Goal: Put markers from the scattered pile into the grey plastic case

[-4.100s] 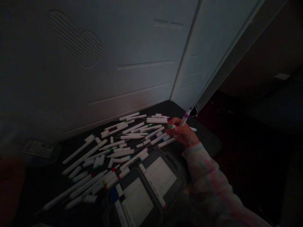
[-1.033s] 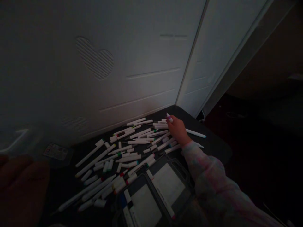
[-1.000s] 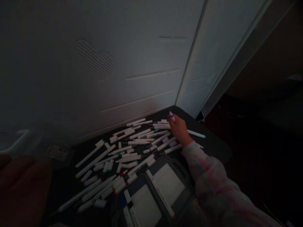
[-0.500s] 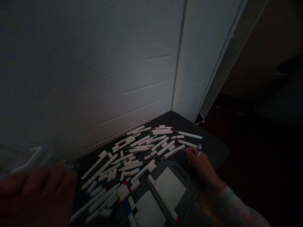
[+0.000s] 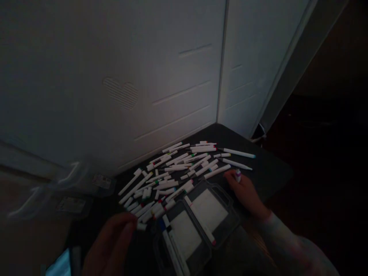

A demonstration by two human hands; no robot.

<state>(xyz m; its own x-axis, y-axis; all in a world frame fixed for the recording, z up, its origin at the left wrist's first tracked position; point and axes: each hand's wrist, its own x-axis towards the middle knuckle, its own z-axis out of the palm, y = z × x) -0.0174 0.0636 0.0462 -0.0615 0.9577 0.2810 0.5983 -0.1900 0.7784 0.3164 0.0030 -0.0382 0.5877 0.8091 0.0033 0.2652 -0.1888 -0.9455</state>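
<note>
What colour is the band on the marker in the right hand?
Purple, on the marker; it shows best in the head view.

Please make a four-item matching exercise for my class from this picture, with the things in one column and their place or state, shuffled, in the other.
1. Right hand
2. Left hand
3. Open case
4. Striped heart

A. On the pale panel behind the table
B. Between the lit screen and the case
C. Gripping a purple-banded marker
D. Has pale sheets inside

Right pairs: 1-C, 2-B, 3-D, 4-A
</note>
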